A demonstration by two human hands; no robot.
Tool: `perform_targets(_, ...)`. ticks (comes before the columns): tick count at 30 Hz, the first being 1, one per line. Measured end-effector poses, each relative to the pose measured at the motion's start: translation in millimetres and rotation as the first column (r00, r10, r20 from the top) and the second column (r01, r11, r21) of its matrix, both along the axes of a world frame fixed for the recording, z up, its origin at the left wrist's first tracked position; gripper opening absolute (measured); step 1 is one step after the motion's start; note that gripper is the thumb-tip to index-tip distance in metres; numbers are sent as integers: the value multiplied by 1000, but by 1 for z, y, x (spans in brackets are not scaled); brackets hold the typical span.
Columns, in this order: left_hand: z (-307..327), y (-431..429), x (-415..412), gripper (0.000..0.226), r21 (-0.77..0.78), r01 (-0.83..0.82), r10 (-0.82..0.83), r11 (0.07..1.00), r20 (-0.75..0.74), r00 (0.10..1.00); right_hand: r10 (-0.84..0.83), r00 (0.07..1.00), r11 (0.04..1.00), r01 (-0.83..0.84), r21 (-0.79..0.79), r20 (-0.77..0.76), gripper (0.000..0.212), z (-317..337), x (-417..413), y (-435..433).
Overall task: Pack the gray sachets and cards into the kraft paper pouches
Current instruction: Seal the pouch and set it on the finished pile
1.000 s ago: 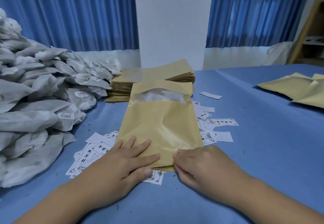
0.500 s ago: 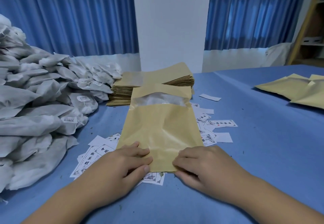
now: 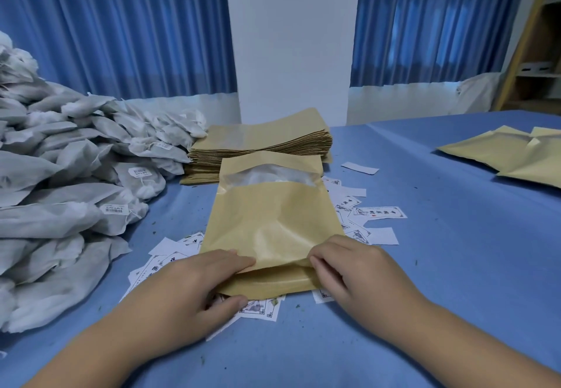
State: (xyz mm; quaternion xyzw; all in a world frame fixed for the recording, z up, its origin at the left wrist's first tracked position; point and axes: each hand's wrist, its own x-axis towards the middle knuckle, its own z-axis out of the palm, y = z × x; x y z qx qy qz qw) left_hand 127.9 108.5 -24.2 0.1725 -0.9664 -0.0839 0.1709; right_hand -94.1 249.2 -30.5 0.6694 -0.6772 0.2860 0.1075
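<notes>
A kraft paper pouch (image 3: 270, 220) with a clear window strip lies flat before me, its mouth at the near end. My left hand (image 3: 194, 287) pinches the near left of the mouth, fingers on the top layer and thumb below. My right hand (image 3: 349, 269) pinches the upper layer at the near right and lifts it, so the mouth gapes. Small white printed cards (image 3: 376, 214) lie scattered under and beside the pouch. A big heap of gray sachets (image 3: 60, 199) fills the left side.
A stack of flat kraft pouches (image 3: 261, 144) sits behind the open one. A few filled pouches (image 3: 510, 153) lie at the far right on the blue tablecloth (image 3: 455, 266). A white pillar and blue curtains stand behind; a wooden shelf is at the right edge.
Both hands went from pressing the pouch's near edge to pinching its layers. The upper layer has been lifted and the mouth has opened.
</notes>
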Motion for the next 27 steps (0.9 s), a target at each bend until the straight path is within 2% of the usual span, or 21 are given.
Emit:
perform_targets(2, 5, 3, 2, 49, -44, 9, -9, 999, 7, 1000, -6, 999, 1000, 7, -14, 38, 21, 1, -1, 0)
perform_targets(5, 12, 9, 2, 47, -221, 38, -39, 975, 0, 999, -7, 999, 1000, 8, -25, 54, 19, 3, -1, 2)
perform_targets(10, 9, 6, 1, 42, -338, 73, -75, 938, 5, 997, -18, 999, 999, 16, -51, -41, 28, 9, 0, 9)
perform_targets(12, 8, 5, 0, 37, -318, 54, -58, 947, -3, 998, 16, 992, 1000, -16, 6, -122, 23, 10, 2, 12)
perform_targets(15, 4, 4, -1, 15, -268, 27, -39, 963, -40, 998, 129, 970, 984, -100, 147, -204, 17, 10, 5, 14)
perform_targets(18, -1, 1, 0, 14, -138, -21, 11, 990, -73, 997, 210, 949, 962, -157, 225, -236, 30, 10, 2, 9)
perform_targets(21, -4, -4, 1, 14, 33, -64, 67, 997, -75, 995, 228, 928, 945, -137, 298, -295, 42, 11, 2, 3)
perform_targets(27, 0, -6, -4, 16, 88, -128, 140, 988, -149, 979, 198, 914, 968, -125, 218, -355, 31, 26, 16, -26)
